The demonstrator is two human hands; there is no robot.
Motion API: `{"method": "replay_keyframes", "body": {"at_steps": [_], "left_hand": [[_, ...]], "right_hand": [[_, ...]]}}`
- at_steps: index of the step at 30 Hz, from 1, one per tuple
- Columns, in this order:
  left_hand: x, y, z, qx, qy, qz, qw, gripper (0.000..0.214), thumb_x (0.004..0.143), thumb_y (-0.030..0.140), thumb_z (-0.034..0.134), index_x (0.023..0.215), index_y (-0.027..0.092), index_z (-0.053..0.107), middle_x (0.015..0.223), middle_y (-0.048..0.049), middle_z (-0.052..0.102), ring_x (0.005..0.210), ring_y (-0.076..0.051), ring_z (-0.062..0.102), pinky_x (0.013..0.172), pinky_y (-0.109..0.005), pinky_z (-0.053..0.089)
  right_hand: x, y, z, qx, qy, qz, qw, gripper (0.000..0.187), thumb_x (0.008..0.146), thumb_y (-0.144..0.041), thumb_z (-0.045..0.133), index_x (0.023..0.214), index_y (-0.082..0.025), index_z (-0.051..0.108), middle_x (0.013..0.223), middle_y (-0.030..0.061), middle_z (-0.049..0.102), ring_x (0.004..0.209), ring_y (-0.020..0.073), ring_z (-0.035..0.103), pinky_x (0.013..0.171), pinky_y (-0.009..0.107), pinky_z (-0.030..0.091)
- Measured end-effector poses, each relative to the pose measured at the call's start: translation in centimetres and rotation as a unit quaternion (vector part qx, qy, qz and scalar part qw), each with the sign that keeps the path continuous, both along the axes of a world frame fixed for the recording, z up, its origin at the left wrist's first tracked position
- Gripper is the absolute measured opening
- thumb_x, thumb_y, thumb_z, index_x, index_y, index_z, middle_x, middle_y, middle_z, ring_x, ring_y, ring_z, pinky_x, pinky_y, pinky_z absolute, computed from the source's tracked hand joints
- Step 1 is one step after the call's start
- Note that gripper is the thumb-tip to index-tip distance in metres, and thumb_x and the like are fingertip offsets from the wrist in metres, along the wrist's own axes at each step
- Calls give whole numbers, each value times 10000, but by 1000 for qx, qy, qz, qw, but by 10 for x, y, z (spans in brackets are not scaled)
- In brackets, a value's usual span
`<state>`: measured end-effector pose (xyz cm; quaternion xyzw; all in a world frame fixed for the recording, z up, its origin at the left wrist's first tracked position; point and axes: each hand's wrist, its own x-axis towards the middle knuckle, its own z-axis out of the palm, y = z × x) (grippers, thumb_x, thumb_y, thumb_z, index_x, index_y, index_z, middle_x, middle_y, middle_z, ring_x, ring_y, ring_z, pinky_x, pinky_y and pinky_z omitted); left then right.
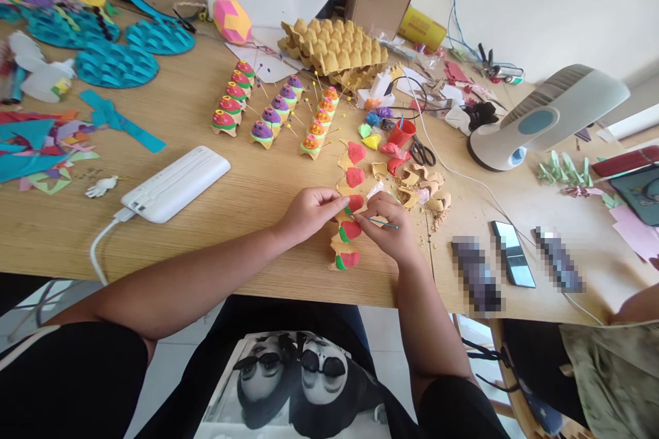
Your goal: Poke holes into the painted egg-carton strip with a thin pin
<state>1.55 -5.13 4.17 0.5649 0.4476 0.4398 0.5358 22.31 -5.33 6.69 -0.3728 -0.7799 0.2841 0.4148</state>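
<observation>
A strip of egg-carton cups (346, 219) topped with red and green clay lies on the wooden table (247, 192) in front of me. My left hand (307, 211) pinches one clay-topped cup of the strip from the left, fingers closed. My right hand (388, 223) is closed on a thin blue-tipped tool (384, 222) and rests against the same cup from the right. Three rows of finished, coloured carton cups with pins (272, 113) stand farther back.
A white power bank (175, 183) with cable lies left. Scissors (422, 151), a red cup (402, 132), clay bits and carton scraps sit right of the strip. A desk fan (546, 116), a phone (513, 254), an egg tray (334, 48) and teal paper crafts (116, 62) surround them. Another person's arm (636, 305) shows at right.
</observation>
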Motion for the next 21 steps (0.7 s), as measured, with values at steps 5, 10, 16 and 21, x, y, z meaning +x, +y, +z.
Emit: {"method": "replay_keyframes", "body": {"at_steps": [5,10,16,21], "left_hand": [[1,2,-3,-52,-81,-3,995,438,832,613,764,825,175,765,790,-27,725,748,-162,645,701,-270,553],[4,6,1,-163,-214,-27,963,464,708,613,874,858,192,746,859,-28,753,743,-143,669,688,-262,556],[2,6,8,-197,-263,-61,943,458,712,631,869,841,220,713,813,-26,725,688,-150,651,618,-282,523],[-1,2,10,-169,-222,-96,955,449,800,692,764,886,253,734,883,-66,757,784,-232,710,655,-363,545]], "right_hand": [[7,4,-4,-46,107,-14,993,329,894,-433,778,711,-237,587,742,3,563,750,181,568,707,362,478],[12,11,-12,-115,241,-44,963,478,823,-593,800,733,-241,488,739,-24,496,650,142,477,616,317,418],[6,9,-14,-127,257,-32,958,420,802,-538,848,756,-240,554,748,-18,544,698,151,510,650,315,425],[1,4,-13,-107,232,-22,967,382,824,-509,842,749,-239,583,761,-7,584,720,161,551,671,329,462]]}}
